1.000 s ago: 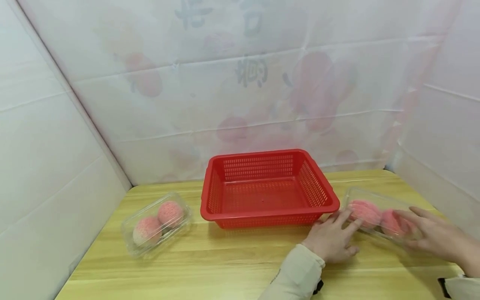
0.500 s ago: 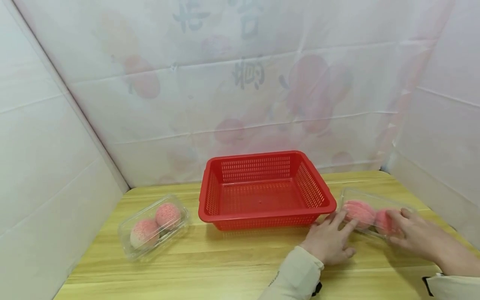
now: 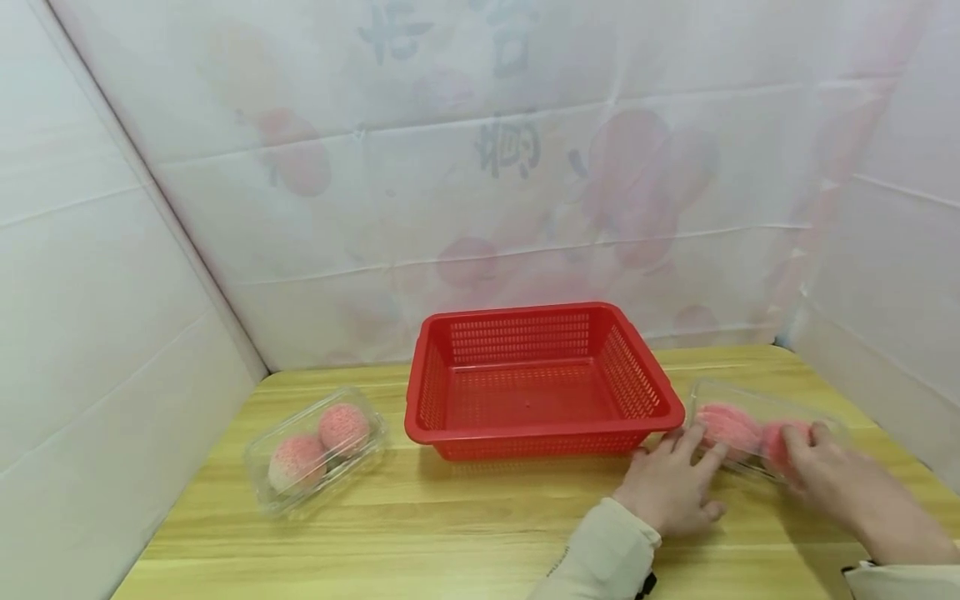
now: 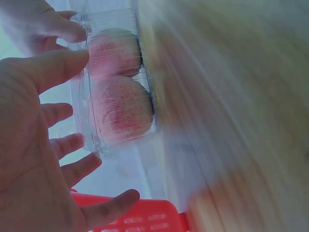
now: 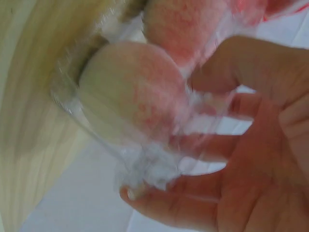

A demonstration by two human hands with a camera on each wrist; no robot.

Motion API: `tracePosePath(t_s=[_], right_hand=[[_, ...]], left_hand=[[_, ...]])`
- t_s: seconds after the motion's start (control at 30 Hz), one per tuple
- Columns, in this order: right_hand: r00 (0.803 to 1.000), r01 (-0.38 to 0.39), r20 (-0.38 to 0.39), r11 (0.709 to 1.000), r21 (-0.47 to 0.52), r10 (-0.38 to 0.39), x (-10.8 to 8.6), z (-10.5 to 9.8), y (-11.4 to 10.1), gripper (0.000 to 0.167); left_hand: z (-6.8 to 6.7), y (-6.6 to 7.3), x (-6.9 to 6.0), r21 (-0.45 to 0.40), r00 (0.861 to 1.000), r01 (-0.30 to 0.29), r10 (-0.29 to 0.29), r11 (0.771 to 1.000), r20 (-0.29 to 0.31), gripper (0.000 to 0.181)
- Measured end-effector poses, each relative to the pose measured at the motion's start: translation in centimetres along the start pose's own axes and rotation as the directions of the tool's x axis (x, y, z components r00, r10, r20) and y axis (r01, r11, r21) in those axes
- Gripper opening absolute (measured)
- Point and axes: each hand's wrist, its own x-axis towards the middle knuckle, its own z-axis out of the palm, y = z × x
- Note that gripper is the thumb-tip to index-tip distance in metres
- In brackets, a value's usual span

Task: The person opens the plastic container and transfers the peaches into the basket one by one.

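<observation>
On the right of the table lies a clear plastic box (image 3: 768,402) holding two pink round pieces (image 3: 727,430). My left hand (image 3: 670,485) has its fingers spread at the box's left end; in the left wrist view the same hand (image 4: 46,150) shows separated fingers beside the lid. Over the right end of the box is my right hand (image 3: 851,492). The right wrist view shows that hand (image 5: 270,130) with thumb and fingers round the clear plastic, beside a pale and pink ball (image 5: 130,92). Some of its fingers are behind the plastic.
A red perforated basket (image 3: 525,432) stands between the two boxes, its front right corner near my left fingers. Another clear box (image 3: 281,427) with two pink round pieces lies on the left of the wooden table (image 3: 450,525). Printed white sheets (image 3: 375,208) hang around it.
My right hand has shifted slightly left along the box, its fingers now more bent over the right end. My left hand has stayed by the left end. The basket and left box stand as before.
</observation>
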Motion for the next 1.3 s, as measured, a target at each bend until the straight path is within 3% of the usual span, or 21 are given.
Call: tracePosePath(t_s=[0.2, 0.33, 0.47, 0.6, 0.7, 0.9, 1.13, 1.3], right_hand=[[0.999, -0.020, 0.024, 0.998, -0.052, 0.021, 0.0, 0.3, -0.8, 0.016], [1.000, 0.009, -0.019, 0.994, -0.110, -0.011, -0.3, 0.5, -1.6, 0.012], [0.987, 0.056, -0.141, 0.983, -0.172, -0.080, -0.4, 0.6, -2.5, 0.012], [0.990, 0.054, -0.116, 0.984, -0.170, -0.075, -0.3, 0.5, -2.5, 0.009], [0.998, 0.030, -0.048, 0.992, -0.126, -0.037, -0.2, 0.5, -1.9, 0.016], [0.993, 0.059, -0.096, 0.987, -0.147, -0.074, -0.1, 1.0, -0.7, 0.027], [0.998, 0.042, -0.033, 0.990, -0.138, -0.047, 0.3, 0.5, -0.4, 0.057], [0.998, 0.038, -0.045, 0.990, -0.139, -0.045, 0.4, 0.8, -0.4, 0.051]], left_hand=[[0.2, 0.4, 0.1, 0.012, 1.000, 0.016, -0.016, 1.000, -0.001, 0.076], [0.4, 0.4, 0.1, -0.002, 0.999, 0.029, -0.029, 1.000, -0.024, 0.076], [0.5, 0.1, 0.2, -0.053, 0.999, 0.008, -0.011, 0.999, -0.046, 0.076], [0.5, -0.5, 0.4, -0.093, 0.999, -0.031, 0.028, 0.995, -0.033, 0.077], [0.4, -0.8, 0.5, -0.101, 0.999, -0.039, 0.037, 0.994, -0.018, 0.076], [0.4, -0.6, 0.5, -0.026, 0.999, -0.026, 0.026, 0.999, -0.028, 0.077], [0.3, -0.5, 0.4, 0.008, 0.999, -0.004, 0.005, 1.000, -0.036, 0.081], [0.3, -0.4, 0.4, 0.007, 1.000, 0.007, -0.007, 1.000, 0.004, 0.085]])
